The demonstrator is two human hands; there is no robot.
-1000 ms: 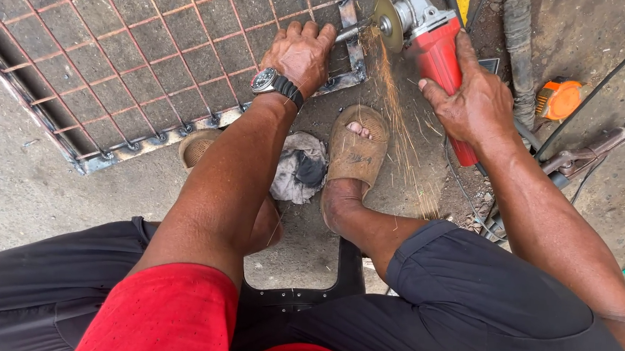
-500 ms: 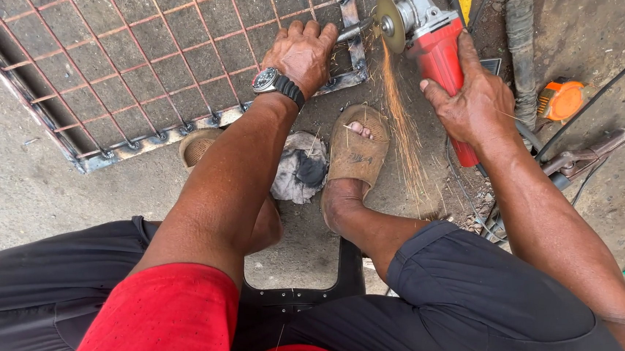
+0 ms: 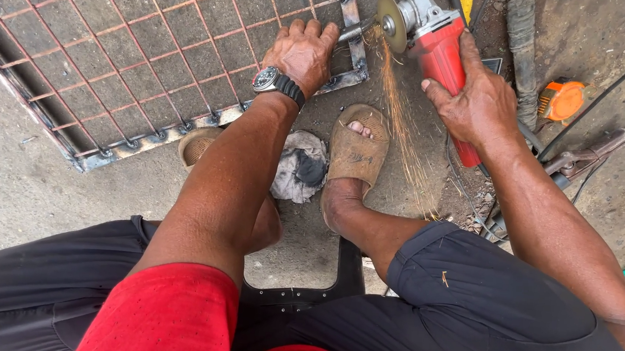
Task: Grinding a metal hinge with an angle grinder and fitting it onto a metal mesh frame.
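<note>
A metal grid frame (image 3: 116, 44) of thin rusty rods in an angle-iron border lies flat on the concrete. My left hand (image 3: 304, 50), with a black wristwatch, presses down on the frame's near right corner. My right hand (image 3: 478, 106) grips the red body of an angle grinder (image 3: 432, 41). Its disc (image 3: 390, 23) touches the frame's right edge bar beside my left fingers. Sparks (image 3: 403, 138) stream down toward my right foot in a brown sandal (image 3: 358, 146).
A dirty grey rag (image 3: 298, 167) lies between my feet. An orange tool (image 3: 563, 101), cables (image 3: 600, 155) and a dark hose (image 3: 520, 36) sit at the right. I sit on a black plastic stool (image 3: 297, 295). My left sandal (image 3: 197, 145) rests at the frame's near edge.
The grinder disc has stayed at the frame's right edge bar, shifting only slightly. The spark stream keeps falling past my right foot. My left hand has not moved.
</note>
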